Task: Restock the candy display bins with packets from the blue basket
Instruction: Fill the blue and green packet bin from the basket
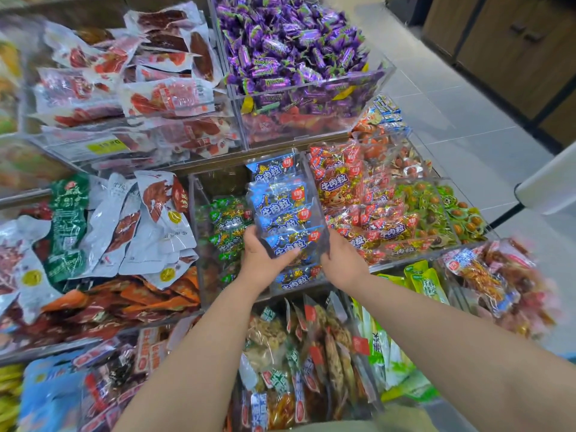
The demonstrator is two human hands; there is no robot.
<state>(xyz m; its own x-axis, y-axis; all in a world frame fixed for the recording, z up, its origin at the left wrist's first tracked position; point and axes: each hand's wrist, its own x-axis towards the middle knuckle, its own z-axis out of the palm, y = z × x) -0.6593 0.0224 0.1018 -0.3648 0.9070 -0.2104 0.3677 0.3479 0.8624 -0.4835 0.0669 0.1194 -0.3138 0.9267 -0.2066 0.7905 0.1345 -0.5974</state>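
A stack of blue candy packets (282, 210) stands in a narrow clear bin (307, 277) in the middle of the display. My left hand (263, 258) grips the front of the stack from the left, thumb across the nearest packet. My right hand (341, 263) holds the right side of the stack, its fingers hidden behind the packets. Green packets (227, 226) fill the bin section to the left and red packets (349, 194) the bin to the right. The blue basket is not in view.
Purple wrapped candies (290, 48) fill a clear bin at the top. Meat snack packets (131, 76) lie in bins at upper left, white and green packs (124, 226) at left. Upright snack bags (299, 353) stand below my arms. Tiled floor (452, 113) lies to the right.
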